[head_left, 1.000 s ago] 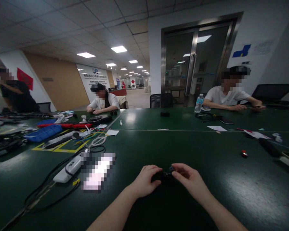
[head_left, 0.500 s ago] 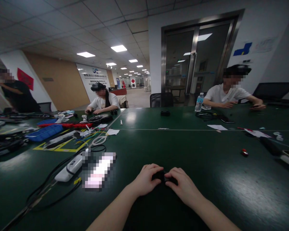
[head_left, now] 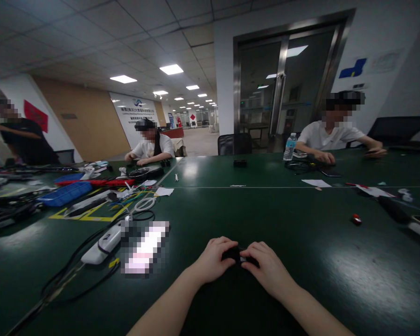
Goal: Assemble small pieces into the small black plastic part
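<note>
Over the dark green table, my left hand curls its thumb and fingers round the left end of a small black object. The other end is pinched in my right hand, its thumb below and its fingers above. A narrow lighter patch shows on the object beside my right fingertips. The fingers cover much of it, so its kind cannot be made out. Both hands sit close together, only a small gap between their fingertips.
A white power strip with black cables lies left, beside a glowing pixelated rectangle. Farther back are a blue tray, a small wrench and a black block. A red item and a water bottle stand right, near a seated person.
My hands stay almost in place around the black object; a lighter patch now shows by my right fingertips. The person at right has lowered a hand towards the cables on the table.
</note>
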Available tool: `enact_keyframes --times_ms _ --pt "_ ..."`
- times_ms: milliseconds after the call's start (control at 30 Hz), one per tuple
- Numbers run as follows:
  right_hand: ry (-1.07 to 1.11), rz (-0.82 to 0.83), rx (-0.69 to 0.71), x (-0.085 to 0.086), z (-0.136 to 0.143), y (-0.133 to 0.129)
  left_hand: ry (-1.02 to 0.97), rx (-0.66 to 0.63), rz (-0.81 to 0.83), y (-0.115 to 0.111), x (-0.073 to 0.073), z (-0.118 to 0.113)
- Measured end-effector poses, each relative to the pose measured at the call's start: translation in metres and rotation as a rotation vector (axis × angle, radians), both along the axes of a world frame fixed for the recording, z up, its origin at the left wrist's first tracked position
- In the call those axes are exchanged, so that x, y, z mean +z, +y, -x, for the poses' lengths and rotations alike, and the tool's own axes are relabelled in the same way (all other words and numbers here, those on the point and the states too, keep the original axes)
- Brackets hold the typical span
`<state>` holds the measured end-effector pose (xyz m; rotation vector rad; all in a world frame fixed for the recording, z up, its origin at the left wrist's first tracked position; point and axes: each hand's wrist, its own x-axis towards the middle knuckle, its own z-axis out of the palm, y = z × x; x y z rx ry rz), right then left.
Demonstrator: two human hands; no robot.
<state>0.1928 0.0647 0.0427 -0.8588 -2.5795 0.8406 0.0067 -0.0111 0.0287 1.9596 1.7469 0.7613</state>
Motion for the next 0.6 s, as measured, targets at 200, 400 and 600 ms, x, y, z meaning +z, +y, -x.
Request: enact_keyframes --times_ms 200,400,600 --pt "-0.046 0.021 -0.046 0.0011 -0.0009 0.0023 -0.005 0.009 0.045 -0.0007 0.0007 0.0010" --pt "-0.061 0.038 -0.070 0.0006 0.0001 0.0028 -0.002 0.006 0.014 -0.0025 0.0052 -0.0014" --pt "0.009 0.094 -0.036 -0.0062 -0.0054 0.0067 0.005 0.009 -0.010 -0.0043 0.0070 -0.0030"
